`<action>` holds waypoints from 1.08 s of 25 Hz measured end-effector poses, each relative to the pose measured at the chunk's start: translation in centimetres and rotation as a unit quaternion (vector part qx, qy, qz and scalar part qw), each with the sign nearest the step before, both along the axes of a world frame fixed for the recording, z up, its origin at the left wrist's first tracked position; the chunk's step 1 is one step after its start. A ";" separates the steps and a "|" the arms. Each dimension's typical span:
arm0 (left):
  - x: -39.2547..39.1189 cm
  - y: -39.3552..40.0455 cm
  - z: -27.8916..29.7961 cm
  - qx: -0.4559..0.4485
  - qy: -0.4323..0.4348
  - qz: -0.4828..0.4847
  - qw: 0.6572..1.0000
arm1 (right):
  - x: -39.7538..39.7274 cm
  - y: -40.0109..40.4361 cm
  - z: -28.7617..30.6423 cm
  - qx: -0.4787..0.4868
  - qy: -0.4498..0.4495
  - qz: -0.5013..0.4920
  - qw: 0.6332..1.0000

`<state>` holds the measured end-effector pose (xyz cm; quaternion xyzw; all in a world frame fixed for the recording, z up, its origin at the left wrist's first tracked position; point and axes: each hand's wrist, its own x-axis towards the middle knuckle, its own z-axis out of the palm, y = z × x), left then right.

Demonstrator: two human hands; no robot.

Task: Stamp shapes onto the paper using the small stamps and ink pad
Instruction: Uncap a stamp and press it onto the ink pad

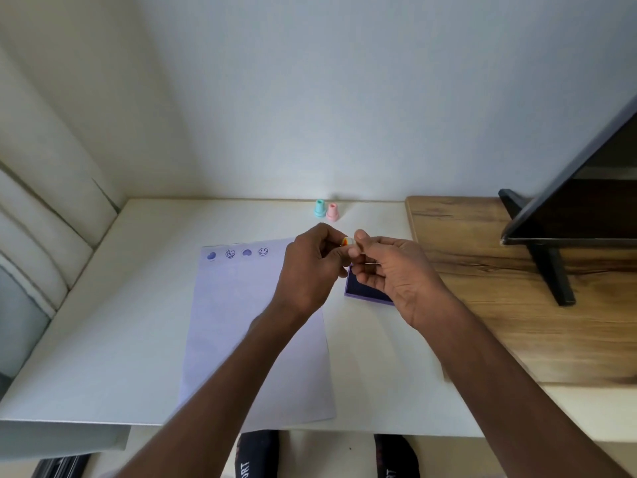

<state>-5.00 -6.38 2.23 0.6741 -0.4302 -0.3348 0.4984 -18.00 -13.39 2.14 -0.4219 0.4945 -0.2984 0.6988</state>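
A sheet of white paper (241, 322) lies on the white table (103, 322), with a row of several purple stamped marks (238, 253) along its top edge: hearts and smiley faces. My left hand (310, 270) and my right hand (389, 270) meet above the paper's top right corner, both pinching a small orange-and-white stamp (347, 241) between their fingertips. A purple ink pad (365, 288) lies open just right of the paper, partly hidden under my right hand. A teal stamp (320, 208) and a pink stamp (332, 212) stand upright at the back of the table.
A wooden board (517, 288) covers the table's right side, and a dark screen on a black stand (558, 236) rests on it. A white wall rises behind the table. A padded cream headboard (41, 236) lies at the left. Dark socked feet (258, 453) show below the table edge.
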 end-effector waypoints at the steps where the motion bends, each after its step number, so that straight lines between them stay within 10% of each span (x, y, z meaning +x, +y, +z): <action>1: -0.1 -0.1 0.0 0.004 0.002 -0.005 1.000 | 0.1 -0.1 0.1 -0.007 0.007 -0.006 1.000; 12: 1.4 -0.1 0.3 0.090 0.256 -0.007 0.962 | -0.6 -0.5 0.7 -0.164 0.048 -0.033 0.985; 19: 2.1 -0.2 -0.5 0.116 0.365 0.034 0.923 | -2.5 -1.4 0.8 0.157 -0.121 -0.086 0.976; 22: 2.4 0.0 -1.0 0.151 0.208 0.016 0.966 | -3.4 -0.7 0.3 -0.101 0.163 -0.034 0.981; 25: 1.7 0.2 -1.4 0.187 -0.067 -0.039 0.979 | -3.1 0.4 0.0 -0.352 0.392 0.026 0.850; 27: 1.5 0.3 -1.6 0.184 -0.088 -0.054 0.978 | -2.6 0.6 0.1 -0.394 0.430 0.049 0.811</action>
